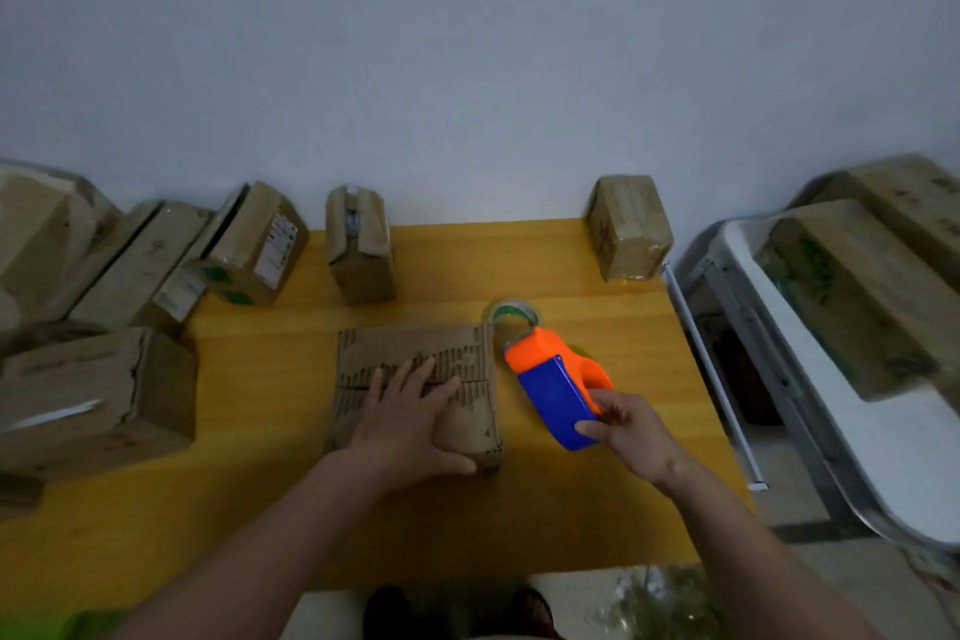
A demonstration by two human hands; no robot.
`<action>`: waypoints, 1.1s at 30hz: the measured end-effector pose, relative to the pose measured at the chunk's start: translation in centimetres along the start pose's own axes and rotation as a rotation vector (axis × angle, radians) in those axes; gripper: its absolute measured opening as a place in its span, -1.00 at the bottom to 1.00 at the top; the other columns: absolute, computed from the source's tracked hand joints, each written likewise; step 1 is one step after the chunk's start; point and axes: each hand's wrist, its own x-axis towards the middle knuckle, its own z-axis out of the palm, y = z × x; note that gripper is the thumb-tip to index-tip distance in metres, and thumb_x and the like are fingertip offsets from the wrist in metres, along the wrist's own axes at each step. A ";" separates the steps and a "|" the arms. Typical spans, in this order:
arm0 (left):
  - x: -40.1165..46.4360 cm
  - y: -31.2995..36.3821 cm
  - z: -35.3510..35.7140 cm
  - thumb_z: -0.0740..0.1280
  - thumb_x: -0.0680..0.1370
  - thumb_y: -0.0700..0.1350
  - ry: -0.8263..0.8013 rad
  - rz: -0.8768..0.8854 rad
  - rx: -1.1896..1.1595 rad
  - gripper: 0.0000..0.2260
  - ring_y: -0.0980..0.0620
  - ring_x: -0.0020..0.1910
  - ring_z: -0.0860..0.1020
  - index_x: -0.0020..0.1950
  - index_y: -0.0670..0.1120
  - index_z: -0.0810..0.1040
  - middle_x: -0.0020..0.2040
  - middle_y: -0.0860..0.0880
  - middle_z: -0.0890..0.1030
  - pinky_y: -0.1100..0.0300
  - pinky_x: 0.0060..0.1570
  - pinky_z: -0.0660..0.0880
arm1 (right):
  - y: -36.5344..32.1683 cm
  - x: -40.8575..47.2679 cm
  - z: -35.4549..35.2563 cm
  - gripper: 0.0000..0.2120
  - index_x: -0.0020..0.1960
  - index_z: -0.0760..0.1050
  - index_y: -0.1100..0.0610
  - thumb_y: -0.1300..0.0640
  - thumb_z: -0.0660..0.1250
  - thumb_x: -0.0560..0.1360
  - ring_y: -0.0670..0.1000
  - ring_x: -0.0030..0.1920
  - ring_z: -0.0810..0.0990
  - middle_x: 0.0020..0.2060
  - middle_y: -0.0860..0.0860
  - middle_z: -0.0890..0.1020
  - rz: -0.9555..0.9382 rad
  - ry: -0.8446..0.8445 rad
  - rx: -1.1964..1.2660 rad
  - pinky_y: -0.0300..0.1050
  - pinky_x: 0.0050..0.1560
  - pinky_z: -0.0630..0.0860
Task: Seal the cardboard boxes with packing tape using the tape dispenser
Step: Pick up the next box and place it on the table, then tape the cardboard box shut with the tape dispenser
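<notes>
Bare yellow wooden tabletop (pixel 597 286) lies open between the flat, worn brown cardboard box (pixel 415 379) at centre and the tape-wrapped box (pixel 628 226) at the far right corner. Upright cardboard boxes (pixel 249 244) crowd the far left edge; a large torn box (pixel 98 400) blocks the left side.

Worn box (pixel 415 369), orange-blue dispenser (pixel 556 379) beside.

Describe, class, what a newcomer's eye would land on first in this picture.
The bright orange and blue tape dispenser stands out first, gripped by the right hand on the yellow table. Next comes the left hand, pressed flat on the torn cardboard box at the table's centre.
</notes>
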 end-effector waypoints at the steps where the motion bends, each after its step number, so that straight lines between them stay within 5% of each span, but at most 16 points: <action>1: 0.1 0.3 -1.1 0.30 0.45 0.35 0.052 -0.018 -0.123 -0.17 -0.05 0.57 -0.08 0.59 0.10 0.01 0.60 0.01 -0.03 -0.10 0.52 -0.16 | -1.3 -0.5 -0.5 -0.74 0.13 0.58 0.27 0.43 0.36 0.46 0.04 0.03 0.66 -0.02 0.08 0.70 -0.033 -0.053 0.025 -0.07 0.02 0.56; 3: 0.4 1.0 -3.9 0.26 0.58 0.15 0.190 -0.059 -0.451 -0.37 -0.06 0.53 0.11 0.57 -0.01 0.12 0.57 -0.05 0.14 -0.04 0.51 0.06 | -3.8 -1.2 -1.6 -0.75 0.12 0.59 0.25 0.42 0.34 0.47 0.02 0.05 0.66 -0.01 0.07 0.70 -0.074 -0.162 0.033 -0.15 0.05 0.56; 6: 1.1 2.2 -7.5 0.13 0.67 -0.12 0.173 -0.077 -0.754 -0.60 -0.06 0.51 0.20 0.52 -0.10 0.25 0.50 -0.08 0.28 0.12 0.40 0.17 | -6.9 -1.7 -3.1 -0.74 0.17 0.57 0.29 0.41 0.32 0.50 0.12 0.12 0.63 0.06 0.15 0.67 -0.112 -0.294 0.014 -0.07 0.14 0.56; 12: 0.8 2.8 -9.6 0.16 0.60 -0.22 0.075 0.011 -1.092 -0.74 -0.08 0.15 0.59 0.04 -0.16 0.66 0.10 -0.16 0.66 0.05 0.26 0.44 | -10.1 -2.2 -4.2 -0.66 0.28 0.51 0.24 0.38 0.32 0.51 0.12 0.17 0.62 0.14 0.16 0.64 -0.096 -0.412 -0.011 -0.03 0.20 0.54; 15: 0.5 2.2 -9.1 0.20 0.56 -0.26 0.085 0.014 -1.202 -0.78 -0.05 0.04 0.61 -0.03 -0.17 0.66 -0.01 -0.12 0.68 0.08 0.14 0.48 | -10.6 -2.2 -4.2 -0.70 0.23 0.55 0.24 0.28 0.38 0.50 0.12 0.13 0.63 0.11 0.16 0.66 -0.062 -0.413 -0.004 -0.02 0.18 0.54; 19: 0.3 1.8 -8.4 0.28 0.58 -0.19 0.094 -0.104 -1.405 -0.84 0.12 -0.35 0.56 -0.16 -0.17 0.59 -0.34 -0.02 0.61 0.30 -0.27 0.47 | -12.2 -2.0 -3.1 -0.58 -0.06 0.60 0.24 -0.10 0.51 0.33 0.01 -0.16 0.63 -0.17 0.11 0.68 -0.032 -0.315 -0.059 -0.18 -0.10 0.52; 23: -0.6 0.4 -7.6 0.29 0.60 -0.10 0.118 -0.128 -1.390 -0.80 0.08 -0.20 0.60 0.05 -0.20 0.62 -0.16 -0.08 0.64 0.27 -0.21 0.57 | -14.2 -1.4 -1.5 -0.69 -0.15 0.52 0.19 -0.07 0.40 0.41 -0.09 -0.30 0.60 -0.29 0.02 0.64 -0.024 -0.328 -0.069 -0.28 -0.24 0.49; 28: -1.1 -1.4 -7.6 0.29 0.60 -0.19 0.381 -0.210 -1.418 -0.80 0.08 -0.29 0.52 0.09 -0.29 0.61 -0.23 -0.10 0.60 0.28 -0.33 0.47 | -16.2 -0.2 1.3 -0.69 -0.22 0.35 0.16 -0.03 0.32 0.55 -0.13 -0.42 0.42 -0.40 -0.02 0.45 -0.079 -0.378 -0.189 -0.28 -0.33 0.32; 31: -1.5 -3.0 -7.2 0.33 0.58 -0.19 0.464 -0.279 -1.426 -0.87 0.16 -0.41 0.52 -0.09 -0.18 0.65 -0.38 0.02 0.60 0.31 -0.37 0.44 | -17.1 0.4 2.7 -0.55 -0.17 0.44 0.27 -0.15 0.37 0.47 -0.04 -0.34 0.45 -0.33 0.07 0.49 -0.129 -0.397 -0.180 -0.21 -0.29 0.33; 33: -2.0 -3.6 -6.4 0.38 0.55 -0.16 0.427 -0.319 -1.476 -0.87 0.02 -0.25 0.56 -0.19 -0.11 0.63 -0.26 -0.09 0.64 0.16 -0.17 0.50 | -17.5 0.7 3.0 -0.57 -0.16 0.49 0.26 -0.15 0.37 0.44 -0.04 -0.32 0.50 -0.31 0.07 0.55 -0.125 -0.400 -0.198 -0.20 -0.27 0.37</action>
